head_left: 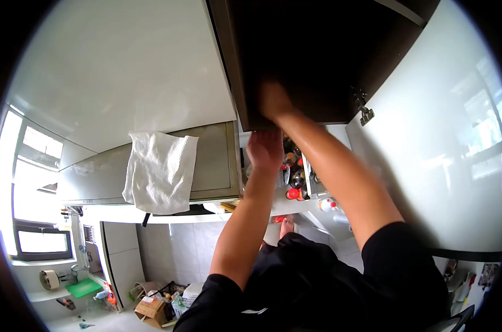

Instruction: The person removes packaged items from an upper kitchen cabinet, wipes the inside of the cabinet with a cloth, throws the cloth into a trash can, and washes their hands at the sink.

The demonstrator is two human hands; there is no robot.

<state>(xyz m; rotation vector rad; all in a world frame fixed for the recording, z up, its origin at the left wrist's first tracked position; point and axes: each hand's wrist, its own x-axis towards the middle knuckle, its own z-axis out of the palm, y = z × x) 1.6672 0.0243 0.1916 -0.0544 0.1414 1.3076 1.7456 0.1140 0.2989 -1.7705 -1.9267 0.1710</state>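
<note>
A dark cabinet [317,61] stands open at the top of the view. My right hand [274,100] reaches into its shadowed interior near the bottom edge; it is dark and blurred, so its fingers cannot be made out. Just below that edge is my left hand [266,148], raised with its palm side showing and its fingertips at the underside of the cabinet. The ends of those fingers are partly hidden, and whether they grip the edge is unclear. Bottles with red caps [293,193] stand below and beside my left hand.
The white cabinet door [439,149] is swung open on the right, its hinge [366,113] showing. A white cloth [161,171] hangs over the range hood [215,160] at left. Lower left are a cardboard box [150,311] and a green board [85,288].
</note>
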